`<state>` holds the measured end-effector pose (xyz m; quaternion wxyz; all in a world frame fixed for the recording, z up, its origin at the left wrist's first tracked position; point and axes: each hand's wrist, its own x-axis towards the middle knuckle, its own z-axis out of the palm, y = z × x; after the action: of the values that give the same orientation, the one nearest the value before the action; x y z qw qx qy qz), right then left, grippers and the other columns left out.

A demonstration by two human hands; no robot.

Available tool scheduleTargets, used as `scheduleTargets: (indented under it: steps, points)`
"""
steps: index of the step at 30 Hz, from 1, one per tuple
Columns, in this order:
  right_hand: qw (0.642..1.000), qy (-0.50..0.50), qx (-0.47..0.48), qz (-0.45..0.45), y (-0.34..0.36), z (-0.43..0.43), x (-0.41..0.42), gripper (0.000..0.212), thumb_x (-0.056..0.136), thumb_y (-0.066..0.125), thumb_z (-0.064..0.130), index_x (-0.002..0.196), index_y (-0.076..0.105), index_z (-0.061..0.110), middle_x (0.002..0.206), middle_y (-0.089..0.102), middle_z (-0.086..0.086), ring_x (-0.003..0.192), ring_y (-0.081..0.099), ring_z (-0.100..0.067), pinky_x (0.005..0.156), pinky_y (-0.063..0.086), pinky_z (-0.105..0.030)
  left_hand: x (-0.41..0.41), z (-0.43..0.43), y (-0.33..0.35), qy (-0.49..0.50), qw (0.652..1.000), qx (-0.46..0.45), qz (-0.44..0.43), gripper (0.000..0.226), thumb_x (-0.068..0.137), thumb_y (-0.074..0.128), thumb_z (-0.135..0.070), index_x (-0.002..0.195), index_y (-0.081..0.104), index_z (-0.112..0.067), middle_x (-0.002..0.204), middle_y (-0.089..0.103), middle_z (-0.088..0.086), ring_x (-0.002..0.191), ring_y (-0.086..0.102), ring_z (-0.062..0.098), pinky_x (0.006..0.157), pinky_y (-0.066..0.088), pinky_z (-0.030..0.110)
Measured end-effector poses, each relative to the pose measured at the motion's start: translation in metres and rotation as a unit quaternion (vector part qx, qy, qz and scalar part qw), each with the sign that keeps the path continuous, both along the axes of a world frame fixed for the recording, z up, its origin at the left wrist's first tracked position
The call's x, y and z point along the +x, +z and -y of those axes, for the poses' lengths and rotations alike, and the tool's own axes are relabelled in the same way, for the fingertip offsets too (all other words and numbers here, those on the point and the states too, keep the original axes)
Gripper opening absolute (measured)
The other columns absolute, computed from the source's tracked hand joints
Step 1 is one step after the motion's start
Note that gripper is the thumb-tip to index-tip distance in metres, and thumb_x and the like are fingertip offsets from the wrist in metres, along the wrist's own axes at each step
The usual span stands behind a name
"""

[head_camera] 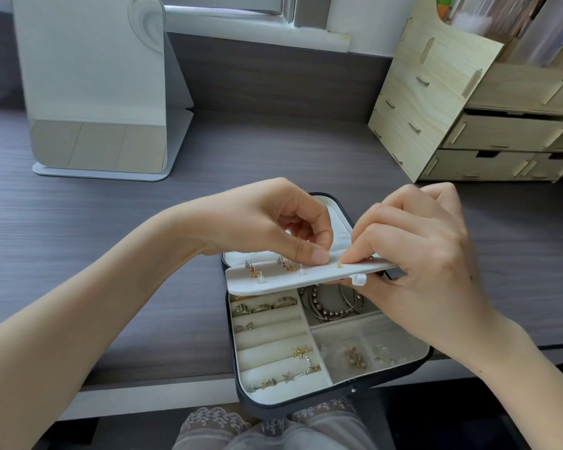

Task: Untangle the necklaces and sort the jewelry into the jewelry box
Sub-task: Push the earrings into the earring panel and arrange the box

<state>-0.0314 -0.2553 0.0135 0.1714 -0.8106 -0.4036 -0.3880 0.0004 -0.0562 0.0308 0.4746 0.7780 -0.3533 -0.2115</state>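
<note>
A person is sitting at a grey wood-grain surface (111,241) with an open jewelry box (335,396) lying at its near edge, just in front of their lap. The box is dark outside and cream inside. Both hands are meeting over a cream earring panel (293,277) that is lying flat across the middle of the box. The left hand (273,222) is pressing its thumb tip down on the panel, fingers curled. The right hand (416,248) is pinching the panel's right end, fingers above and thumb beneath, beside a small gold earring post (339,264) sticking up between the two hands. Several earrings (254,270) are sitting pinned along the panel's left part. Below the panel, rings (273,305) are resting in the padded rolls on the left, bracelets (332,303) are coiling in the upper right compartment, a chain with small charms (290,368) is lying across the lower left, and small gold pieces (355,357) are sitting in the lower right compartments. A white standing mirror (101,92) and a pale wooden drawer organizer (468,108) are standing well behind the box.
</note>
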Motion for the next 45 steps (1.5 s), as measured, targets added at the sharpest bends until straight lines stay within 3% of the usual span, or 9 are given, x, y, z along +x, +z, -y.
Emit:
scheduleTargets:
  steps: [11,14,17,21,26,30,33,39,45]
  points:
    - [1.0,0.002,0.0,-0.003,0.0,0.0,-0.002,0.024,0.08,0.066,0.021,0.058,0.064,0.013,0.068,0.064,0.006,0.064,0.054,-0.023,0.068,0.03,-0.039,-0.002,-0.005,0.008,0.007,0.997,0.035,0.074,0.017,0.085,0.062,-0.032,0.086,0.073,-0.019,0.09,0.065,0.0,0.088,0.055,0.026,0.084,0.04,0.049]
    - [1.0,-0.002,0.002,-0.003,0.0,0.0,-0.002,0.023,0.078,0.072,0.024,0.059,0.064,0.014,0.068,0.063,0.007,0.066,0.054,-0.022,0.069,0.03,-0.038,-0.001,-0.015,0.012,0.026,0.992,0.089,0.088,0.025,0.089,0.053,-0.045,0.098,0.071,-0.031,0.097,0.065,-0.01,0.093,0.057,0.019,0.083,0.044,0.038]
    - [1.0,-0.009,0.002,0.002,0.0,0.0,-0.001,0.02,0.071,0.079,0.02,0.059,0.064,0.014,0.067,0.063,0.006,0.066,0.054,-0.023,0.069,0.03,-0.038,-0.001,-0.03,0.002,0.202,0.974,0.052,0.091,0.023,0.088,0.055,-0.042,0.096,0.071,-0.027,0.09,0.067,-0.012,0.091,0.061,0.007,0.079,0.046,0.022]
    - [1.0,-0.013,0.006,0.006,0.0,0.0,-0.001,0.021,0.071,0.078,0.025,0.059,0.064,0.015,0.067,0.063,0.007,0.066,0.054,-0.022,0.07,0.028,-0.035,-0.003,-0.056,-0.021,0.464,0.859,0.162,0.148,0.023,0.092,0.052,-0.036,0.093,0.065,-0.017,0.082,0.064,-0.006,0.081,0.062,0.018,0.069,0.05,0.03]
    - [1.0,-0.015,0.012,0.012,0.0,0.001,-0.001,0.022,0.072,0.078,0.028,0.058,0.065,0.017,0.066,0.062,0.009,0.065,0.054,-0.02,0.071,0.028,-0.034,-0.01,-0.056,-0.027,0.437,0.886,0.153,-0.036,0.038,0.093,0.05,-0.041,0.081,0.065,-0.008,0.07,0.069,0.003,0.055,0.064,0.017,0.053,0.051,0.023]
    - [0.999,-0.01,0.024,0.02,-0.005,0.002,-0.002,0.022,0.074,0.076,0.025,0.058,0.065,0.016,0.066,0.062,0.008,0.065,0.054,-0.021,0.068,0.031,-0.037,-0.007,-0.048,-0.03,0.47,0.874,0.106,-0.063,0.026,0.09,0.06,-0.03,0.077,0.064,-0.008,0.062,0.064,0.002,0.046,0.057,0.01,0.042,0.043,0.016]
    - [0.999,-0.005,0.029,0.034,-0.007,0.003,-0.002,0.026,0.079,0.073,0.026,0.058,0.064,0.015,0.065,0.062,0.007,0.064,0.055,-0.021,0.067,0.031,-0.038,-0.004,-0.041,-0.031,0.494,0.861,0.109,-0.056,0.007,0.086,0.06,-0.015,0.09,0.062,-0.008,0.067,0.067,0.006,0.043,0.058,0.009,0.042,0.045,0.016]
    - [0.998,-0.009,0.04,0.055,-0.005,0.012,-0.005,0.033,0.084,0.067,0.033,0.057,0.064,0.015,0.065,0.062,0.007,0.066,0.053,-0.018,0.07,0.029,-0.034,-0.003,-0.023,-0.023,0.514,0.844,0.143,0.05,0.016,0.081,0.055,-0.012,0.089,0.06,0.001,0.072,0.07,0.012,0.045,0.064,0.012,0.065,0.055,0.035]
    - [0.997,-0.044,0.014,0.06,0.011,0.03,0.011,0.042,0.08,0.064,0.048,0.057,0.061,0.012,0.066,0.063,0.006,0.065,0.056,-0.023,0.069,0.03,-0.037,0.022,0.011,-0.013,0.475,0.86,0.16,0.095,0.022,0.084,0.055,-0.012,0.089,0.065,0.006,0.078,0.069,0.015,0.047,0.058,0.003,0.049,0.044,0.021]
